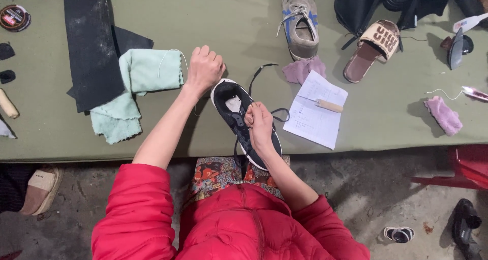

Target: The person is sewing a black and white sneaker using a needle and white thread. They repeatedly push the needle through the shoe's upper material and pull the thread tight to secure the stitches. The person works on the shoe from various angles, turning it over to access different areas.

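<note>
Fingers (252, 118) on black sneaker (245, 121)

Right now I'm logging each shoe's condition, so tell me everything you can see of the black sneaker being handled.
The black sneaker is a low lace-up with a white sole edge and pale insole. It lies on the green table, heel overhanging the near edge above the lap. Its dark laces hang loose. The right hand pinches at the lacing; the left hand, closed in a fist, rests by the toe, pulling a thin white thread.

place: shoe repair workshop, my bench
evidence: odd shoes – grey sneaker (300, 21), tan slide sandal (373, 49); rubber sole sheet (91, 46); polish tin (14, 17); bare concrete floor (356, 189)
</note>
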